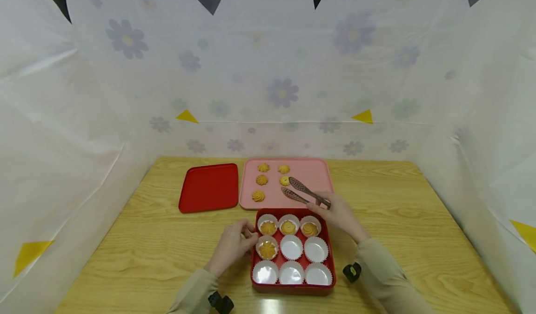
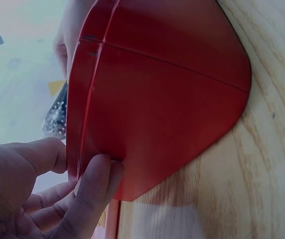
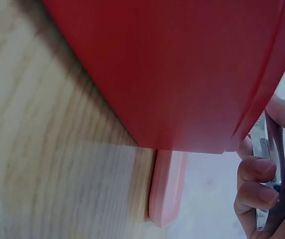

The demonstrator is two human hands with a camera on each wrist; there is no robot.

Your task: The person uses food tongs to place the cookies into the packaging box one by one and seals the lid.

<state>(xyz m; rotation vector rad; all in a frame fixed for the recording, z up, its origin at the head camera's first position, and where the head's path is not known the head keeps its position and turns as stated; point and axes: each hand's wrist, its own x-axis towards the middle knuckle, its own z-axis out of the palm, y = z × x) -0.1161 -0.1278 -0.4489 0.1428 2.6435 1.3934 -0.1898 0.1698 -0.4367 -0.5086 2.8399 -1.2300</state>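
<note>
Head view: your right hand [image 1: 341,214] grips the metal tongs [image 1: 303,191], fingers curled round the handles; the perforated tips stand apart over the pink tray [image 1: 318,174], the upper tip just beside a cookie [image 1: 284,180] at the tray's centre. Four further cookies lie on the tray toward 10 o'clock of the tips. Your left hand [image 1: 232,246] rests against the left wall of the red box [image 1: 293,290], thumb and fingers pinching its rim, as the left wrist view confirms. The box sits at 6 o'clock of the tray, touching it, and holds nine white paper cups: the three in the far row and the left one of the middle row each contain a cookie. A red lid [image 1: 209,187] lies flat on the counter [image 1: 125,239] at 9 o'clock of the tray.
</note>
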